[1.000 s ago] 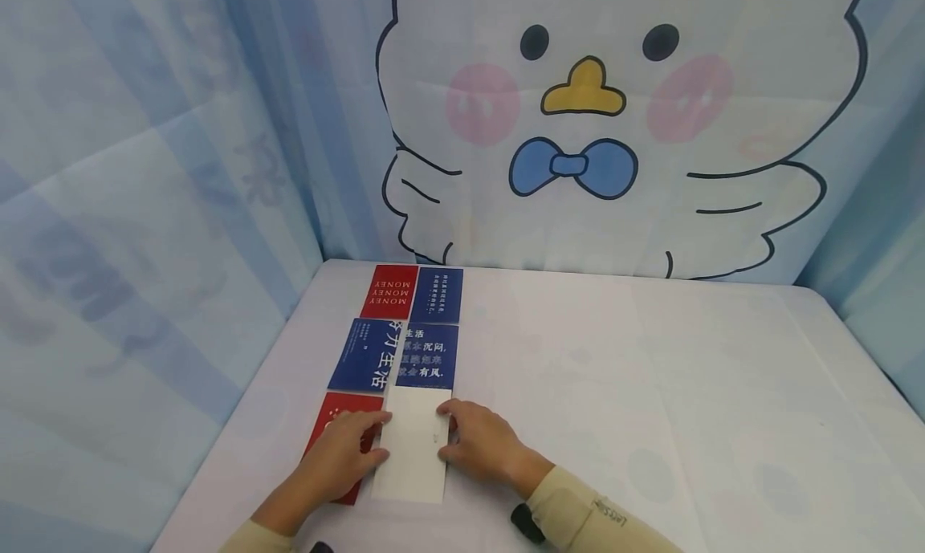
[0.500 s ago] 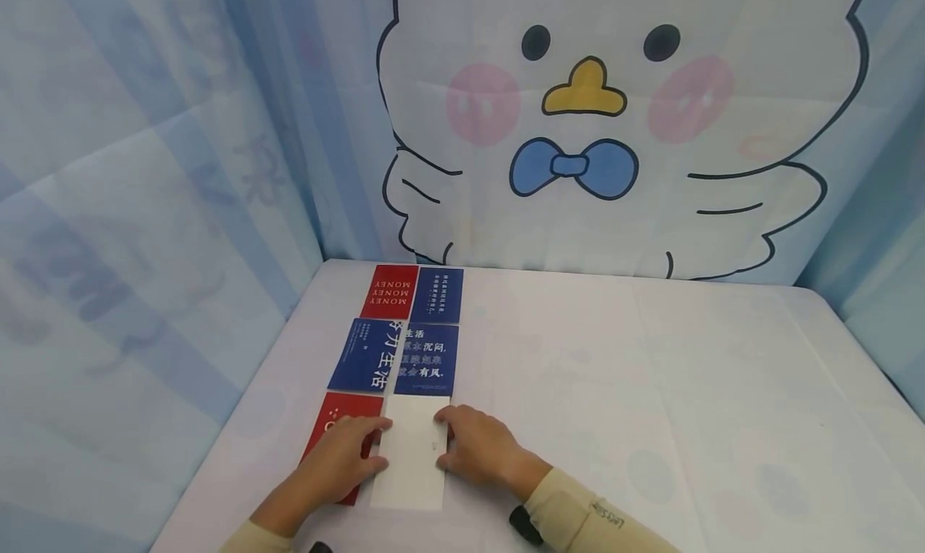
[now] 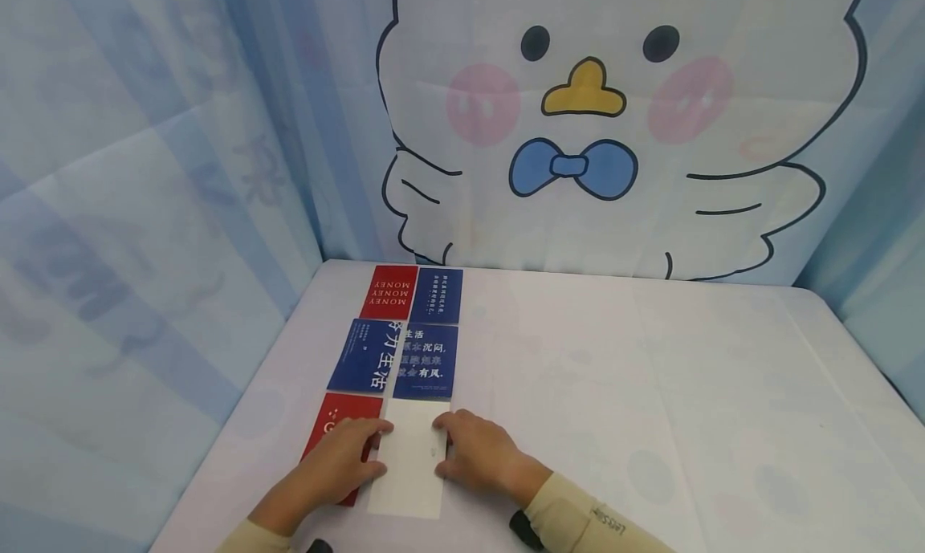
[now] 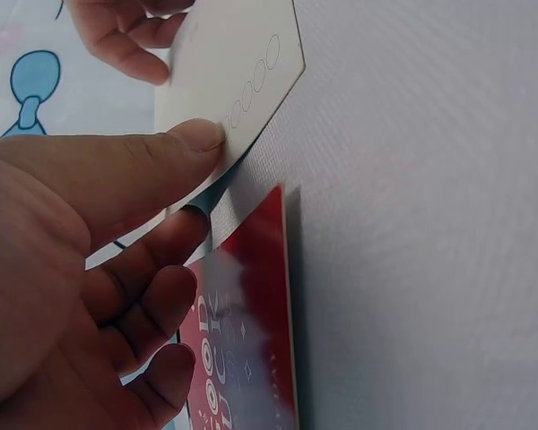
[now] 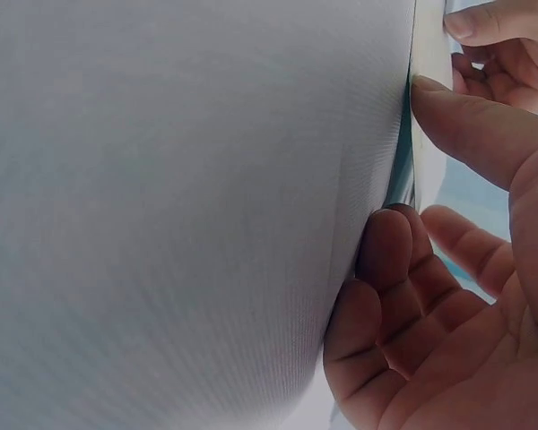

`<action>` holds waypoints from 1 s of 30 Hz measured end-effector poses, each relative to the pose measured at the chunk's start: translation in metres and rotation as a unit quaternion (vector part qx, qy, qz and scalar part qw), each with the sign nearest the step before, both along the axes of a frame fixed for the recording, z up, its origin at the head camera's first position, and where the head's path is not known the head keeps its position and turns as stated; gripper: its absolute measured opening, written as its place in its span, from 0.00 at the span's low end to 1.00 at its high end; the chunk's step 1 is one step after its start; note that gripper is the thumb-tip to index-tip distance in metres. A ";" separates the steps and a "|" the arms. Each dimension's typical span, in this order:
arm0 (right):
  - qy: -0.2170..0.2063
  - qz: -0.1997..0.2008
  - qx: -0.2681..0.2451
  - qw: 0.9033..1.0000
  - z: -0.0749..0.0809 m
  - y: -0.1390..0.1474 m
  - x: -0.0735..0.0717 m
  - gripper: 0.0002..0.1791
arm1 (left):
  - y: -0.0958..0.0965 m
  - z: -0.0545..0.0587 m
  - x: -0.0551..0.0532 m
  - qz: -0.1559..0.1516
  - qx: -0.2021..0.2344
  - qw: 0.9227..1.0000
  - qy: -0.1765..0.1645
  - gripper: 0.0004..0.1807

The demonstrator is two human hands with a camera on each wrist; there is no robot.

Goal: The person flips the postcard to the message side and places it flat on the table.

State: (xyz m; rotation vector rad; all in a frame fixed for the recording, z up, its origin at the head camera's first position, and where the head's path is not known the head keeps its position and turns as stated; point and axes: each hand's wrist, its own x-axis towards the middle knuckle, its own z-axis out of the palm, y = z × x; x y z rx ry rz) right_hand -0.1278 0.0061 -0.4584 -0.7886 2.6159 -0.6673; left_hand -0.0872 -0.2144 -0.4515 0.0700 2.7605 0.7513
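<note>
A postcard (image 3: 410, 465), pale blank side up, is held between both hands just nearer than a blue card with white lettering (image 3: 426, 364). My left hand (image 3: 336, 459) pinches its left edge, thumb on top and fingers at the rim. On the opposite edge my right hand (image 3: 482, 457) pinches it the same way. In the left wrist view the postcard (image 4: 242, 81) shows a row of small printed ovals and stands slightly off the cloth, its underside bluish. Beneath my left hand lies a red card (image 3: 352, 408), partly covered by it; its lettering shows in the left wrist view.
Farther back lie a red card reading MONEY (image 3: 389, 292), a blue card (image 3: 437, 296) beside it, and another blue card (image 3: 361, 354) in the left column. A white cloth (image 3: 650, 392) covers the table. Printed curtains (image 3: 578, 232) stand behind and at the sides.
Both hands have drawn the postcard slightly toward the person. More of the blue card's lower edge now shows. The other cards have stayed in place.
</note>
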 end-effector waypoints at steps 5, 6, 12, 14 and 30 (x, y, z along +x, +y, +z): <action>-0.006 0.001 0.000 1.000 0.000 0.000 -0.001 0.29 | -0.001 0.000 0.000 -0.001 -0.006 1.000 0.000 0.29; -0.005 0.001 0.000 1.000 0.000 0.000 -0.001 0.29 | -0.001 0.000 0.000 -0.003 -0.011 1.000 0.000 0.30; -0.003 -0.005 0.001 1.000 -0.001 0.001 -0.001 0.29 | -0.001 -0.001 0.000 -0.017 -0.032 0.999 0.009 0.29; 0.002 -0.006 0.003 1.000 0.000 0.002 -0.001 0.29 | -0.001 -0.002 0.001 -0.019 -0.028 0.999 0.014 0.29; 0.050 0.006 0.004 0.999 0.000 0.002 0.001 0.29 | 0.000 0.000 0.004 -0.017 -0.033 0.999 0.018 0.30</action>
